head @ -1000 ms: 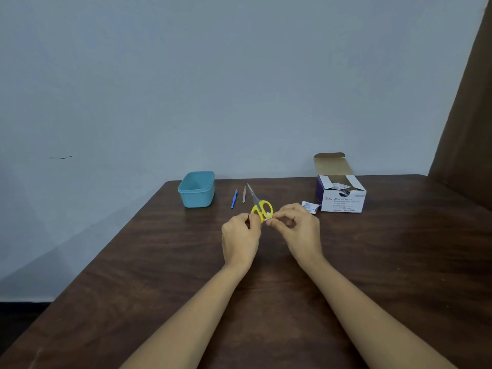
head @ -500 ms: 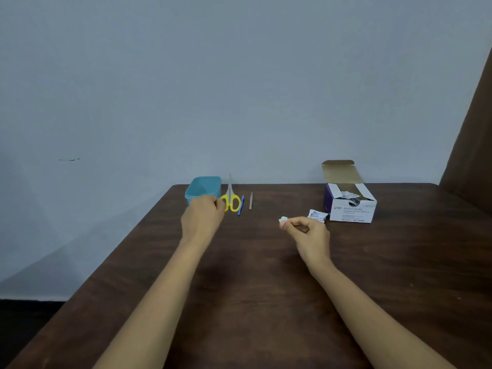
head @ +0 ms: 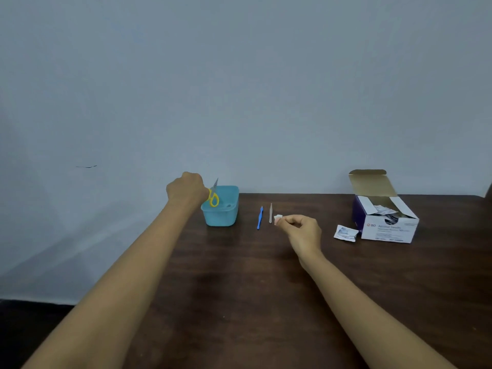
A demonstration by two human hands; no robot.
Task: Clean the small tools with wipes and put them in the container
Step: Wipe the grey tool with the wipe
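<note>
Yellow plastic loops mark the scissors [head: 213,199], which hang over the open top of the teal container [head: 221,218]. Their short grey blades point up toward one o'clock. The loops sit at the container's ten o'clock corner, level with its rim, and I cannot tell whether they touch it. The left hand [head: 186,189] grips the scissors from their nine o'clock side. It is closed into a fist about one loop, with the back of the hand hiding the fingertips.

The container stands at about eleven o'clock on the dark brown wooden table [head: 239,294], close to the far edge. At its three o'clock a slim blue tool [head: 259,218] lies flat on the wood, its length running roughly toward twelve. Just beside that, again at three o'clock, lies a thin grey pointed tool [head: 270,213], nearly parallel to it and apart from it.

The right hand [head: 303,231] is at the grey tool's four o'clock. Its thumb and forefinger pinch a small white folded wipe [head: 278,217], and its other fingers are curled in beneath. The wipe is just beside the grey tool's near end, and contact between them cannot be made out.

Farther out at three o'clock, a torn white sachet [head: 345,233] lies flat on the table, against the near-left corner of a white and purple box [head: 390,230]. The box's brown cardboard lid stands open toward twelve, and loose sachets show inside. A pale blue-grey wall [head: 239,89] rises behind the table at twelve o'clock.
</note>
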